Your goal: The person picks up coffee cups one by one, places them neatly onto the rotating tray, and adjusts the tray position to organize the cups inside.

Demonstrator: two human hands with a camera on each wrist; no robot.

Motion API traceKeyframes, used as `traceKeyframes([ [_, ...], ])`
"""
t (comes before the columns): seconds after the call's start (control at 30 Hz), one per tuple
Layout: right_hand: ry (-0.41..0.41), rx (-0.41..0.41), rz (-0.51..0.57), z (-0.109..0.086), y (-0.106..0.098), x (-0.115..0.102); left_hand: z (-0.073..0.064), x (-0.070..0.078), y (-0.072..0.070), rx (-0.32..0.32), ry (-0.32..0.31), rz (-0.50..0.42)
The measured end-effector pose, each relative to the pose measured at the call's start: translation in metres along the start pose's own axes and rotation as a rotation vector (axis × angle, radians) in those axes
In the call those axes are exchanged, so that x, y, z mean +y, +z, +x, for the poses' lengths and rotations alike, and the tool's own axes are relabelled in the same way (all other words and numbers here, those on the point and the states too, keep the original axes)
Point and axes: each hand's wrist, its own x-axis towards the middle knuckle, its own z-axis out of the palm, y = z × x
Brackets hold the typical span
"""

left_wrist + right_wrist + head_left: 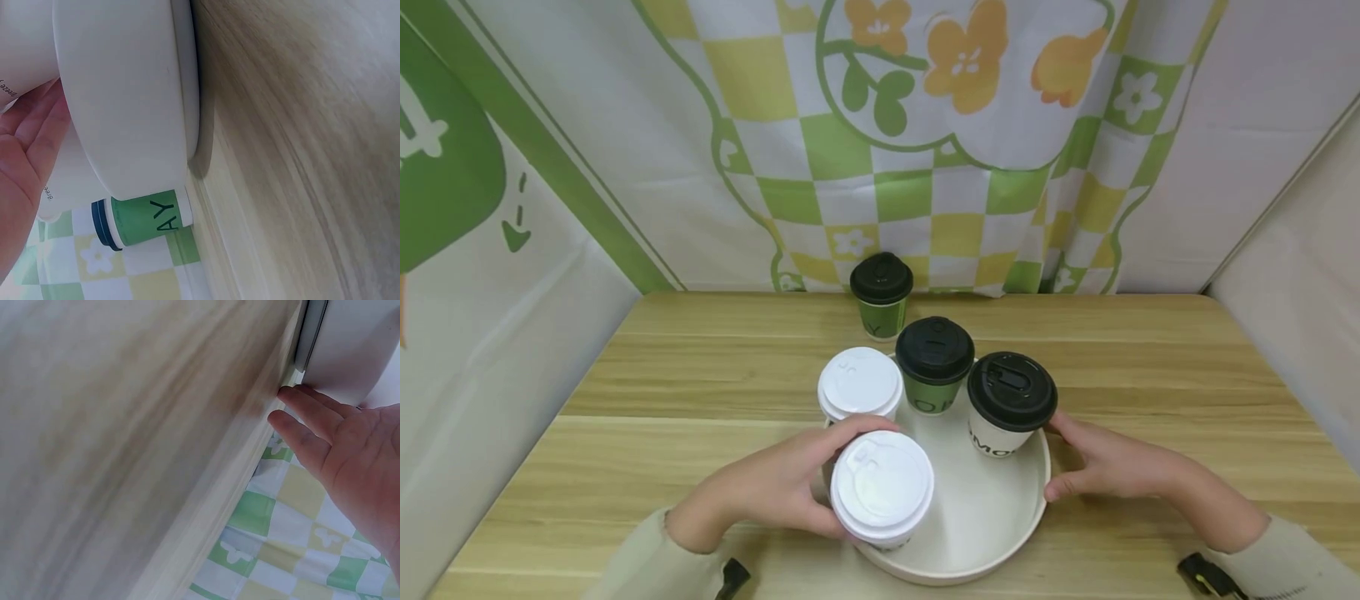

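Note:
My left hand [775, 485] holds a paper cup with a white lid [883, 483], fingers round its far side and thumb on the near side. This cup stands over the front left of a round, cream-coloured tray [985, 512]. Right behind it is another white-lidded cup [860, 383], partly hidden. On the tray's far side is a green cup with a black lid [934, 358], and at its right a white cup with a black lid [1011, 396]. My right hand [1120, 462] is at the tray's right edge, its fingers fairly straight in the right wrist view.
Beyond the tray, a smaller green cup with a black lid [882, 296] stands on the wooden table [700, 392]. A checked, flowered curtain [910, 196] hangs along the table's back edge. Pale fabric walls [580, 333] flank both sides.

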Motion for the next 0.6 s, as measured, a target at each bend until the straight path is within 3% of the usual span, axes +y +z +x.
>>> traceKeyframes([
  [0.43,0.000,0.005,-0.014,-0.0002,0.0000,-0.0005,-0.0012,-0.0008,-0.0030,-0.031,-0.007,0.015],
  [0.6,0.009,0.001,-0.017,-0.0001,-0.0006,-0.0018,-0.0068,-0.0018,-0.0090,-0.081,-0.002,-0.037],
])
